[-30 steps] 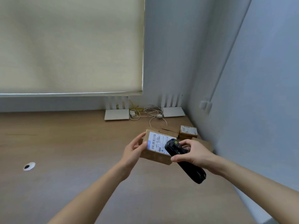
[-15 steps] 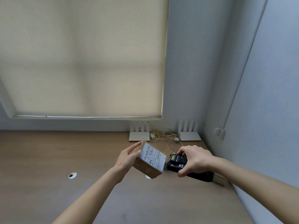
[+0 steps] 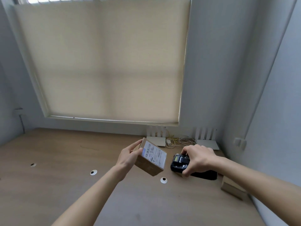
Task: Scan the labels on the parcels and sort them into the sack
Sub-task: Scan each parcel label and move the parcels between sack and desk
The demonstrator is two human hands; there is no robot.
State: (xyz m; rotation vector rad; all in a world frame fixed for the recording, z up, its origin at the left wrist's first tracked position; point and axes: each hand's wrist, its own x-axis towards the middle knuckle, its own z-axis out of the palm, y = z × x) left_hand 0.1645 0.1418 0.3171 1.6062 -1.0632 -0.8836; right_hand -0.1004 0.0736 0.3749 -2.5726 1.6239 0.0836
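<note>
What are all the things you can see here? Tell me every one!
parcel: 1, brown with a white label, held above the desk in the left hand
scanner: 1, black, on the desk under the right hand
second parcel: 1, brown, on the desk at the right edge, partly behind the right arm
routers: 2, white, at the back of the desk by the wall
cables: several, white and yellow, between the routers
desk: 1, light brown wood, with round cable holes
blind: 1, cream, over the window
left hand: 1, holds the parcel
right hand: 1, grips the scanner
</note>
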